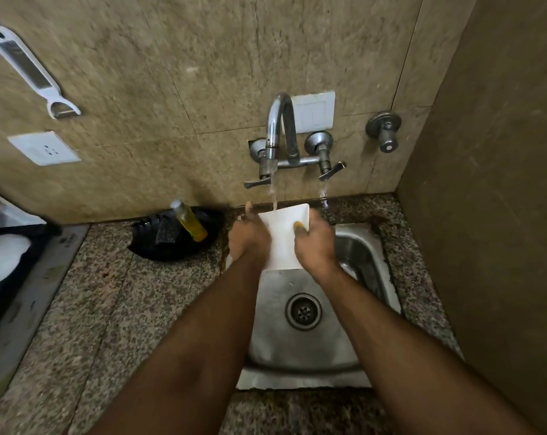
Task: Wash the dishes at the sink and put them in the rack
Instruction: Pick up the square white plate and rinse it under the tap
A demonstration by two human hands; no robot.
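- My left hand grips the white square dish's left edge, above the sink.
- Dish sits between both hands, under the tap stream; plain white, wet.
- My right hand grips its right edge, pinching something yellow, sponge maybe.

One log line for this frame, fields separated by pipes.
phase: rinsing | left hand: holds dish | right hand: holds dish | tap: running onto dish | sink: below

The sink looks like brushed steel, dull and water-marked, and the tap above it is shiny chrome. The counter is speckled granite; the dish looks smooth, glossy white.
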